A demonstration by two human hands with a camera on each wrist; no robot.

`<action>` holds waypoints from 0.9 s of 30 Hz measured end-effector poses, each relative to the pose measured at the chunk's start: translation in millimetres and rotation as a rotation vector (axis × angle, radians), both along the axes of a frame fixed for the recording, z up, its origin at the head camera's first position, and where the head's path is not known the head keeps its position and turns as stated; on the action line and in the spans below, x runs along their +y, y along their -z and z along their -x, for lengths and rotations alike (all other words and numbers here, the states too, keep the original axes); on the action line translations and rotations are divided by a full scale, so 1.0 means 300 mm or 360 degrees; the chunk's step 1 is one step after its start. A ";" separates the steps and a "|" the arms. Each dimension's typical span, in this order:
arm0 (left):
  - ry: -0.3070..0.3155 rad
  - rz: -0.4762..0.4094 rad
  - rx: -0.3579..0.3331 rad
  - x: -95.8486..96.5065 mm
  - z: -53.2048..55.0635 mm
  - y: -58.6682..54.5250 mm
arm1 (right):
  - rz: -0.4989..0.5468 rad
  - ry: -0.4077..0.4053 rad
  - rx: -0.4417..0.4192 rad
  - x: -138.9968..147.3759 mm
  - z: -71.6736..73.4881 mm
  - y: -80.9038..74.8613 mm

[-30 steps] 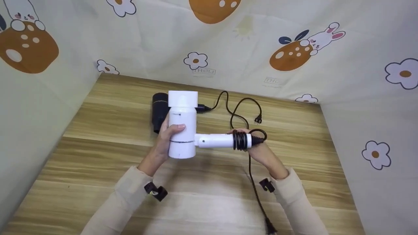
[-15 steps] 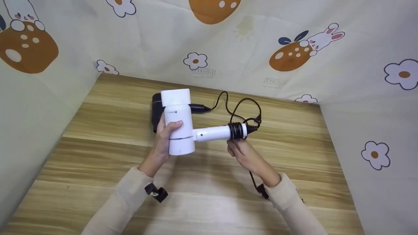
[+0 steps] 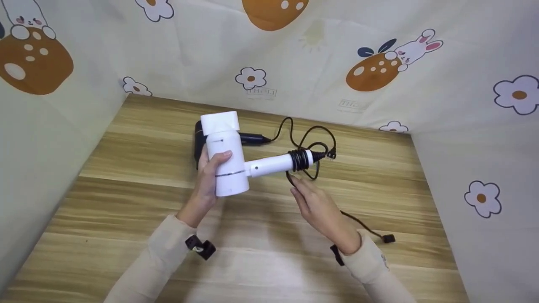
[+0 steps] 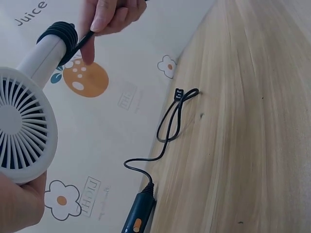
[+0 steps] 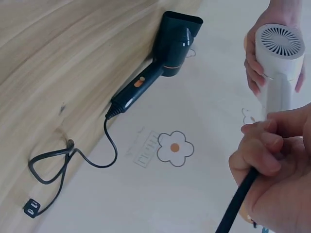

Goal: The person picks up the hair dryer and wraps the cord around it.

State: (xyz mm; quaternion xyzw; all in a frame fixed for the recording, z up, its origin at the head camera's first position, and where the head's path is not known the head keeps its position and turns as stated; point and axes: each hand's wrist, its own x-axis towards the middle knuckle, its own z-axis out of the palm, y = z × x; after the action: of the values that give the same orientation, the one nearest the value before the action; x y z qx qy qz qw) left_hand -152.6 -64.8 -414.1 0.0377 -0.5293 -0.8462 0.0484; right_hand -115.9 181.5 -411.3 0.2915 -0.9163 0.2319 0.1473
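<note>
My left hand (image 3: 208,179) grips a white hair dryer (image 3: 227,153) round its barrel, thumb across the top, holding it above the table. The dryer's handle points right and slightly away. Several turns of its black cord (image 3: 300,160) are wound round the handle's end. Just below that coil my right hand (image 3: 320,208) pinches the cord, as the left wrist view also shows. Past the right wrist the loose cord end runs out to a black plug (image 3: 388,238). The white dryer's round slotted grille (image 4: 29,121) faces the left wrist camera.
Behind the white dryer, a dark hair dryer (image 5: 170,46) with an orange switch lies on the wooden table (image 3: 126,235). Its looped cord (image 5: 111,141) ends in a plug (image 5: 32,208). Patterned cloth walls (image 3: 202,54) enclose the table's back and sides.
The white dryer has shifted left and away, its handle end tilting farther up. My right hand has come from behind the handle to its near side, and the cord's loose plug has swung right.
</note>
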 end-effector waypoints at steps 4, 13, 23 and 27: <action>0.0001 0.0000 -0.0043 0.004 -0.003 0.003 | 0.0012 0.0086 0.0256 -0.002 -0.012 -0.006; 0.0033 0.0031 -0.0039 0.014 -0.018 -0.009 | 0.0023 0.0182 0.0437 0.007 -0.036 -0.037; 0.0089 0.0114 0.0087 0.028 -0.030 -0.030 | -0.0013 0.0294 0.0527 0.017 -0.073 -0.068; 0.0098 0.0156 0.0094 0.031 -0.028 -0.034 | 0.0002 0.0326 0.0560 0.025 -0.082 -0.087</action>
State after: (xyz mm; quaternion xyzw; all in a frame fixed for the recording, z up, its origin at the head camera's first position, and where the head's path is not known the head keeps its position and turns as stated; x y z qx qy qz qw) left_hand -144.0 -55.6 -403.9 -0.0060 -0.5693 -0.8212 0.0398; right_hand -91.4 189.0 -385.1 0.2328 -0.9011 0.1620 0.3280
